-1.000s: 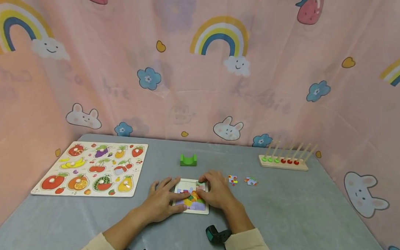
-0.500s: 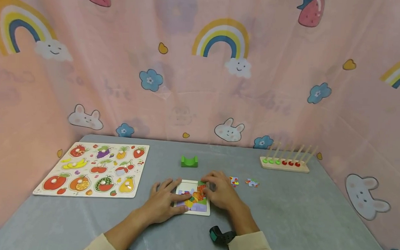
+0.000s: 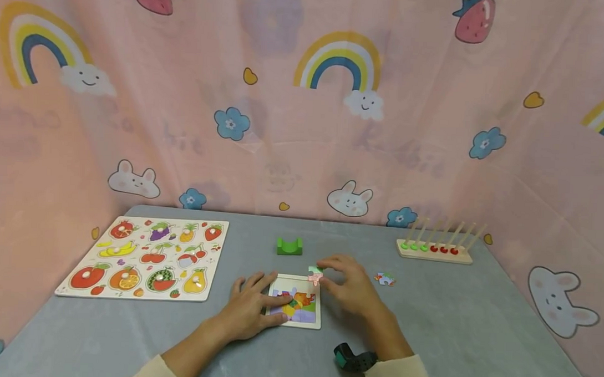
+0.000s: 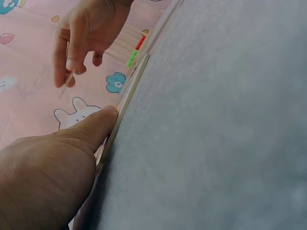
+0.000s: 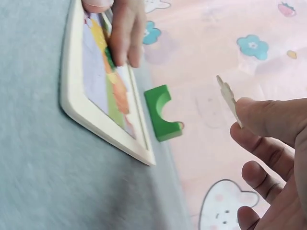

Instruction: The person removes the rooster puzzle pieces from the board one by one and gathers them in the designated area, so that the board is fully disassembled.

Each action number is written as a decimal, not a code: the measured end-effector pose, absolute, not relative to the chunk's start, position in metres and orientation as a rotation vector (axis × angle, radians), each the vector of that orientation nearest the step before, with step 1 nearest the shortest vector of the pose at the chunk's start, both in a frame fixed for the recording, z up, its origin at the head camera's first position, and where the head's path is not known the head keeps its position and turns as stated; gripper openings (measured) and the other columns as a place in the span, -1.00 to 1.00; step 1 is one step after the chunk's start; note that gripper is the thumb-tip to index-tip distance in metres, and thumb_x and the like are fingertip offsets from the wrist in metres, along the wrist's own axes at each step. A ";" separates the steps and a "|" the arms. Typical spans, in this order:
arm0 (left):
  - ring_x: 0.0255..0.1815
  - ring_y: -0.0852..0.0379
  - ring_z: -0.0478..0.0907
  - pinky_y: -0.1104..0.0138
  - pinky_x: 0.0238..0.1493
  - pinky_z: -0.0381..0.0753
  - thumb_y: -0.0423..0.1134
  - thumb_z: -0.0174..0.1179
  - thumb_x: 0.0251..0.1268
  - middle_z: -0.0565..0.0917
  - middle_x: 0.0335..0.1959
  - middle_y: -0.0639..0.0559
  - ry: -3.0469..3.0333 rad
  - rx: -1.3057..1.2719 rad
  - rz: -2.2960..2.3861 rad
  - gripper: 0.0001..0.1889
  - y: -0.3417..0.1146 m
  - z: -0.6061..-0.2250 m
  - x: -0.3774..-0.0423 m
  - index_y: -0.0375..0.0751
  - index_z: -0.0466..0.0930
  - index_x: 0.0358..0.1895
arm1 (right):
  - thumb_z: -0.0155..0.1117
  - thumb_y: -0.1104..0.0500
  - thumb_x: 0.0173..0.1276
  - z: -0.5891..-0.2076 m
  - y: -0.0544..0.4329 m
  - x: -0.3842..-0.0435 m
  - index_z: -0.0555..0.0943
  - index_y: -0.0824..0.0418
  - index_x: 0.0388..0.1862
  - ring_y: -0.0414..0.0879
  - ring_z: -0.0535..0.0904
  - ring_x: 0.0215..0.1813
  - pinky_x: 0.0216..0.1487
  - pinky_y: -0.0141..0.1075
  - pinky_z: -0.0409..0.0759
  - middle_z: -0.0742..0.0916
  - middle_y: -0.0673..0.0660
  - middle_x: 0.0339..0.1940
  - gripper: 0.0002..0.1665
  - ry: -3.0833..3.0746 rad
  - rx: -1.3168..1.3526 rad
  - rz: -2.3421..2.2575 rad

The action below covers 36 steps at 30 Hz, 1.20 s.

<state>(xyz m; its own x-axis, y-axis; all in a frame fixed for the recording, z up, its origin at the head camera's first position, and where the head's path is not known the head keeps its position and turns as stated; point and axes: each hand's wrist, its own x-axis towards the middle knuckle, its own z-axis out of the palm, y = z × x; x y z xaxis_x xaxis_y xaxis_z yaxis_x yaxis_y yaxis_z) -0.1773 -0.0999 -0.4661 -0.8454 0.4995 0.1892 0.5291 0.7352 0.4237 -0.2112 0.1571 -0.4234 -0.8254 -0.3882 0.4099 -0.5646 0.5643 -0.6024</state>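
A small jigsaw tray (image 3: 292,282) with a pale rim lies on the table, colourful pieces in its lower part and a bare strip along its top. My left hand (image 3: 245,309) rests on its left side, fingers spread straight over the picture. Beyond the tray's upper right corner, my right hand (image 3: 356,290) pinches a pink and green puzzle piece (image 3: 315,275) between thumb and fingers. In the right wrist view this puzzle piece (image 5: 229,98) is seen edge-on, held up off the tray (image 5: 110,135). Another puzzle piece (image 3: 385,278) lies right of the right hand.
A fruit peg puzzle board (image 3: 178,292) lies on the left. Behind the tray stands a green block (image 3: 289,247) with a curved cutout. At the back right is a wooden peg stand (image 3: 434,256) with green and red beads. A pink printed cloth (image 3: 283,154) hangs around the table.
My right hand has drawn up and right from the tray's upper right corner, lifting the pink and green puzzle piece. It now covers the nearer loose piece's spot. My left hand stays on the tray.
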 end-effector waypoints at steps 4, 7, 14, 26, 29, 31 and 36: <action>0.41 -0.30 0.07 -0.35 0.19 -0.12 0.23 0.19 0.23 0.24 0.44 -0.13 -2.867 -0.850 -0.739 -0.54 -0.100 -0.467 -0.178 0.27 0.62 0.17 | 0.44 0.30 0.18 -0.416 0.164 -0.209 0.70 0.18 -0.01 0.01 0.50 0.10 0.08 0.06 0.45 0.68 0.00 -0.04 -0.64 -2.539 0.785 1.117; 0.41 -0.29 0.07 -0.35 0.19 -0.12 0.24 0.18 0.23 0.23 0.45 -0.12 -2.868 -0.846 -0.740 -0.54 -0.100 -0.468 -0.178 0.28 0.61 0.18 | 0.45 0.28 0.18 -0.409 0.169 -0.206 0.70 0.15 0.01 0.00 0.50 0.09 0.05 0.06 0.46 0.68 -0.01 -0.03 -0.63 -2.507 0.796 1.127; 0.41 -0.29 0.07 -0.35 0.19 -0.12 0.23 0.19 0.22 0.24 0.44 -0.13 -2.865 -0.846 -0.738 -0.54 -0.101 -0.467 -0.178 0.28 0.61 0.17 | 0.45 0.22 0.19 -0.393 0.182 -0.201 0.68 0.21 0.04 0.00 0.47 0.13 0.07 0.07 0.46 0.66 0.04 0.02 -0.60 -2.460 0.819 1.125; 0.41 -0.27 0.07 -0.33 0.20 -0.12 0.21 0.21 0.22 0.24 0.44 -0.12 -2.873 -0.836 -0.756 -0.55 -0.100 -0.468 -0.176 0.29 0.61 0.17 | 0.46 0.29 0.16 -0.378 0.220 -0.198 0.67 0.21 0.06 -0.07 0.44 0.13 0.04 0.05 0.41 0.66 0.05 0.05 -0.57 -2.392 0.836 1.077; 0.41 -0.26 0.08 -0.33 0.20 -0.11 0.20 0.22 0.22 0.25 0.44 -0.11 -2.867 -0.834 -0.748 -0.56 -0.101 -0.468 -0.175 0.30 0.62 0.17 | 0.46 0.31 0.16 -0.377 0.229 -0.197 0.67 0.20 0.06 -0.10 0.42 0.15 0.07 -0.01 0.37 0.65 0.04 0.06 -0.56 -2.392 0.820 1.099; 0.41 -0.26 0.09 -0.33 0.20 -0.10 0.20 0.22 0.22 0.26 0.44 -0.11 -2.862 -0.835 -0.740 -0.56 -0.101 -0.469 -0.175 0.30 0.62 0.17 | 0.45 0.32 0.16 -0.376 0.235 -0.195 0.67 0.19 0.07 -0.12 0.42 0.16 0.10 -0.03 0.35 0.65 0.02 0.06 -0.56 -2.401 0.802 1.106; 0.41 -0.26 0.09 -0.32 0.19 -0.09 0.22 0.21 0.22 0.25 0.44 -0.12 -2.853 -0.845 -0.722 -0.56 -0.102 -0.469 -0.177 0.32 0.61 0.17 | 0.45 0.32 0.17 -0.376 0.247 -0.192 0.66 0.21 0.06 -0.07 0.39 0.21 0.13 0.14 0.30 0.66 0.06 0.05 -0.57 -2.409 0.768 1.089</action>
<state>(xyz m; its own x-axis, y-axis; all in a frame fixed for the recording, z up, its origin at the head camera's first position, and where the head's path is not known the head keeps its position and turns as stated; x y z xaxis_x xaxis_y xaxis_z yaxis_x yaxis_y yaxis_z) -0.1769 -0.1017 -0.4686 -0.8446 0.4949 0.2043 0.5325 0.7369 0.4165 -0.1919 0.2466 -0.3764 -0.7757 -0.3201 0.5439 -0.6198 0.5490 -0.5608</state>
